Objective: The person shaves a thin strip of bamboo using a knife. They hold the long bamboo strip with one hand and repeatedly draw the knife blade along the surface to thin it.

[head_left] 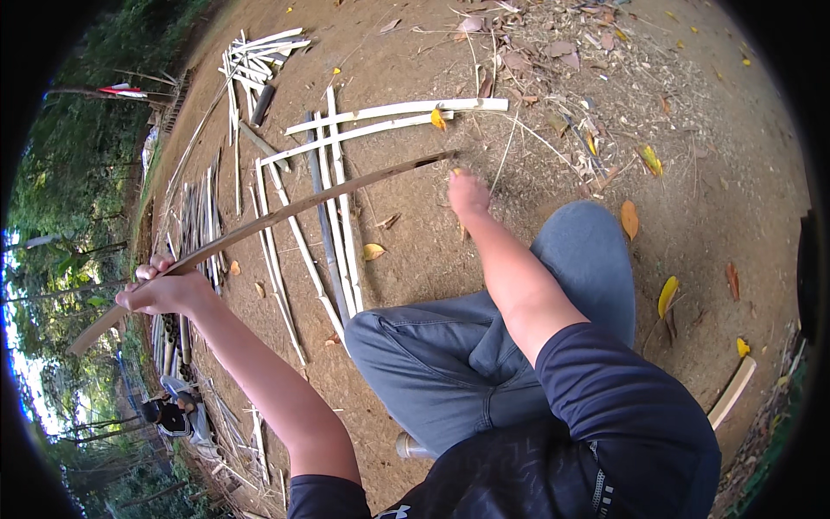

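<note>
A long, slightly bowed brown strip of split bamboo or wood (259, 226) slants across the view, off the ground. My left hand (164, 291) is closed around it near its lower left end, with a short length sticking out past the fist. My right hand (469, 194) is just beyond the strip's other end, which looks dark and notched. Its fingers are curled in and smeared by motion; whether a small tool sits in them is hidden. Between the strip's tip and the right hand a small gap shows.
Pale split strips (337, 164) lie crossed on the dirt ahead, around a dark pole (322, 212). Farther off are a pile of pale pieces (251, 65) and a bundle of thin poles (201, 208). Another person (173, 415) sits at far left. My bent legs (450, 355) are below.
</note>
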`<state>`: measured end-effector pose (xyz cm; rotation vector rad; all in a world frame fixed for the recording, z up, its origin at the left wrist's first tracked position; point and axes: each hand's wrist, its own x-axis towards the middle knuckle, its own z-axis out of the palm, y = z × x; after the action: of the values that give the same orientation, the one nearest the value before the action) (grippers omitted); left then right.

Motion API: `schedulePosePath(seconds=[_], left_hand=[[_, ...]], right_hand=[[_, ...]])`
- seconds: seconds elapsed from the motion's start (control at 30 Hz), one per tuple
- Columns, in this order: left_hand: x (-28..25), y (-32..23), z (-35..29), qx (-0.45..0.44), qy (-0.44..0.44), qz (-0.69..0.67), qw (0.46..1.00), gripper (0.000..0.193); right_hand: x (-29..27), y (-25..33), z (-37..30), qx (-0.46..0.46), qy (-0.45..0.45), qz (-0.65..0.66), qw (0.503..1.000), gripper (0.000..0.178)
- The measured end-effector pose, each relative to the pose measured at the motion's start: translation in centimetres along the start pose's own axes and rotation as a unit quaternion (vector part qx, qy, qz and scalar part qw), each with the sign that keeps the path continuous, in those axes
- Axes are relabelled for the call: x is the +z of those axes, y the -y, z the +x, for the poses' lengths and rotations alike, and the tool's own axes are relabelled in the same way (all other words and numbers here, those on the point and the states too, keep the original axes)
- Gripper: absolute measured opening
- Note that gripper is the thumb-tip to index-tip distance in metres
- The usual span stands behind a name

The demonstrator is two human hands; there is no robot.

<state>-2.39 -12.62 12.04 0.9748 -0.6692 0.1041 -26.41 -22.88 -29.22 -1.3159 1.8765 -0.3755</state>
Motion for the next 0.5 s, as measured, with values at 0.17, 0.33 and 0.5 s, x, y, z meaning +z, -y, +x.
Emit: schedulePosePath(seconds=[0.17,0.33,0.5], left_hand=[[0.1,0.0,0.0,-0.006,-0.008,-0.003,1.000,0.040],[0.6,-0.1,-0.2,0.003,-0.042,0.002,0.999,0.041],[0.2,-0.8,-0.5,-0.003,-0.011,-0.008,1.000,0.039]], right_hand=[[-0.2,-0.2,-0.5,-0.095,0.003,-0.050,0.994,0.042],[1.1,-2.8,2.6,0.066,0.035,-0.021,0.997,0.044],[3.4,-3.9,3.3,0.073,0.024,-0.030,0.997,0.043]])
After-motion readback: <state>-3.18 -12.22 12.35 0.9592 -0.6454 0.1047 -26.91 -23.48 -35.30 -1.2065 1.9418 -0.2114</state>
